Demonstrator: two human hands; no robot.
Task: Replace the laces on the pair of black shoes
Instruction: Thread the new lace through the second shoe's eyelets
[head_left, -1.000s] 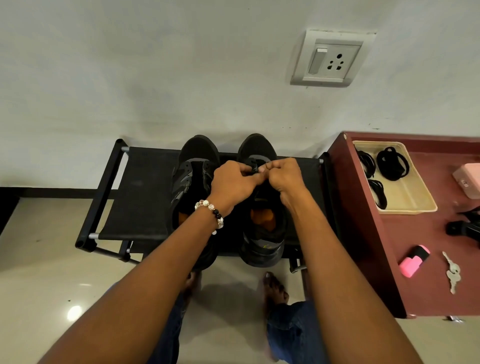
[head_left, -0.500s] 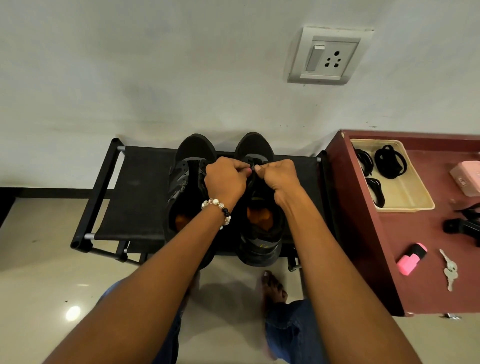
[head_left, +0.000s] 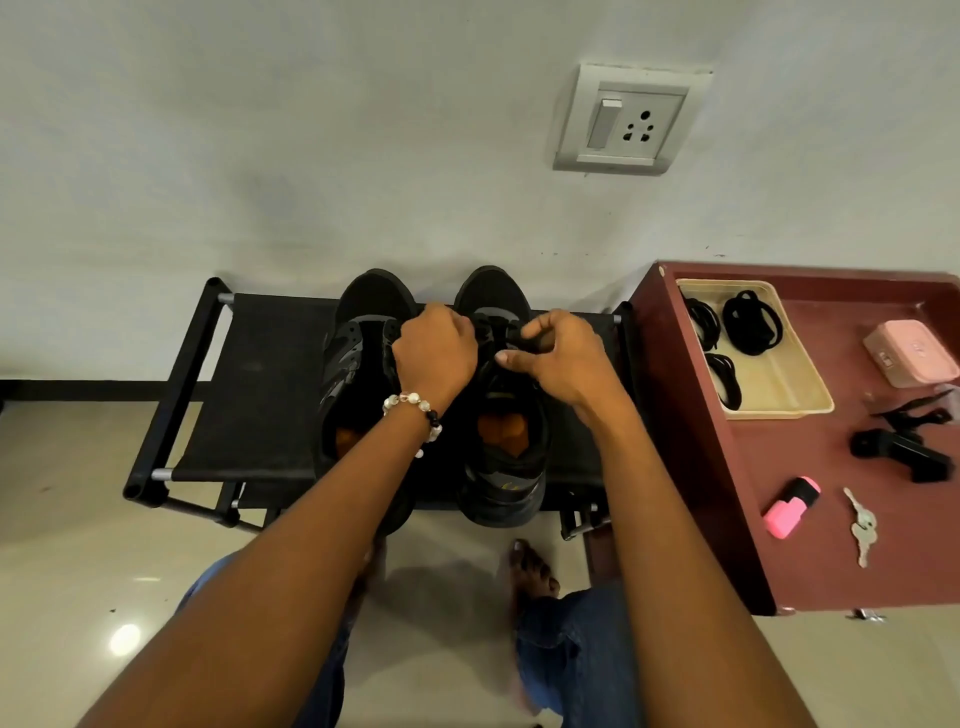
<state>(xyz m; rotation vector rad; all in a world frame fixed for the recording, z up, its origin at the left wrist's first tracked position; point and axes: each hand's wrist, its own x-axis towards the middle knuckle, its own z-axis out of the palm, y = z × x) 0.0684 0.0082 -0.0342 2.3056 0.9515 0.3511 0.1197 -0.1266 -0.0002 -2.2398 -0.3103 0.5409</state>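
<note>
Two black shoes stand side by side on a black fabric rack (head_left: 260, 395), toes to the wall: the left shoe (head_left: 358, 358) and the right shoe (head_left: 506, 457). Both hands are over the right shoe's eyelet area. My left hand (head_left: 434, 353), with a bead bracelet on its wrist, is closed on the shoe's upper and hides what it pinches. My right hand (head_left: 558, 358) pinches a black lace (head_left: 522, 340) between thumb and fingers. Coiled black laces (head_left: 750, 322) lie in a beige tray (head_left: 795, 395) on the right.
A maroon table (head_left: 810, 545) stands right of the rack, carrying a pink case (head_left: 911, 351), a black clip-like object (head_left: 904, 452), a pink highlighter (head_left: 792, 506) and keys (head_left: 862, 525). A wall socket (head_left: 631, 122) is above. My bare feet are on the tiled floor below the rack.
My hands have parted a little: the right hand moved right and opened its fingers somewhat while drawing the lace, the left stayed on the shoe.
</note>
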